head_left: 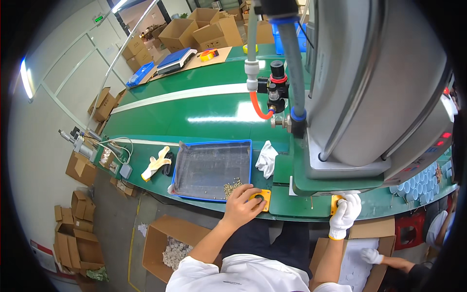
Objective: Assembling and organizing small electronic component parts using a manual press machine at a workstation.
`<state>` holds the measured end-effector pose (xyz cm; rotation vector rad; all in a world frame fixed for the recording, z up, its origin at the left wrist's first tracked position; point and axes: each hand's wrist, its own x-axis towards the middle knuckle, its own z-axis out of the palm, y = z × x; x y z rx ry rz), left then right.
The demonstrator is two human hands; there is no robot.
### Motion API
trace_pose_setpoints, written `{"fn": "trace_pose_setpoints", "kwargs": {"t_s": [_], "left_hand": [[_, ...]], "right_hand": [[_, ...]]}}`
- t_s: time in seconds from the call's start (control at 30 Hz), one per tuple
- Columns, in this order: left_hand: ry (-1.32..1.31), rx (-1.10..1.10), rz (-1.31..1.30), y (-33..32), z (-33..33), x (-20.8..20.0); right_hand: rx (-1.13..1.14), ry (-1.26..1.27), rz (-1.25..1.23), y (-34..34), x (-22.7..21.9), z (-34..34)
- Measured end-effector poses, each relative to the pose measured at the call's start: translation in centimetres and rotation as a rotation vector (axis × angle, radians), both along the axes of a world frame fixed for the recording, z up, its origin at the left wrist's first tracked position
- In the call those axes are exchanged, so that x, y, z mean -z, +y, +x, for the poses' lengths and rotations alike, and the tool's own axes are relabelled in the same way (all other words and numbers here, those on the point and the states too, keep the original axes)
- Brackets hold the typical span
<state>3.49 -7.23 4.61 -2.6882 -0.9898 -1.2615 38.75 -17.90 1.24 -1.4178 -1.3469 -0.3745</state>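
1. At the left of the green bench [194, 114] we see a loose pale glove [156, 163]; it lies just left of the tray, with nobody's fingers in or on it.
2. Below the bench stands an open carton [158, 231] with small whitish pieces [176, 253] in it; we cannot tell whether these are finished with or waiting.
3. The blue-rimmed tray [209, 168] holds small brass-coloured parts [232, 186], heaped in its lower right corner; most of its floor is bare, yet parts remain, so we judge the work unfinished.
4. The bare left hand [242, 203] has its fingers half bent, reaching over the left yellow button box [266, 200] at the bench edge; we cannot tell whether the button is pressed, or whether anything is gripped.
5. A crumpled white cloth [266, 159] lies between the tray and the machine.
6. The tall grey machine [360, 92] hides its own working spot; whether a part sits beneath it, or is done, we cannot tell.
7. The right hand [346, 214], in a white glove, is curled against the right yellow box [334, 204]; its fingertips are hidden, so their grip is unclear to us.
8. Farther right, many pale blue round pieces [418, 187] stand grouped on the bench; their stage we cannot judge.
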Motion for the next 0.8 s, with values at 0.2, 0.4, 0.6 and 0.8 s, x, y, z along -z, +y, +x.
{"fn": "trace_pose_setpoints", "kwargs": {"t_s": [0.2,0.4,0.6,0.8], "left_hand": [[-0.077,-0.068,-0.297,3.9,-2.8,0.1],[0.147,-0.270,-0.420,4.9,-3.9,2.5],[0.128,-0.192,-0.527,5.7,-3.6,2.8],[0.057,-0.129,-0.489,5.3,-3.6,2.6]], "right_hand": [[0.000,0.278,0.117,-1.2,3.2,1.2],[0.000,0.219,0.057,0.2,1.6,0.1],[0.010,0.273,-0.007,-0.3,1.1,0.7],[0.053,0.332,0.014,-0.5,1.3,0.1]]}}
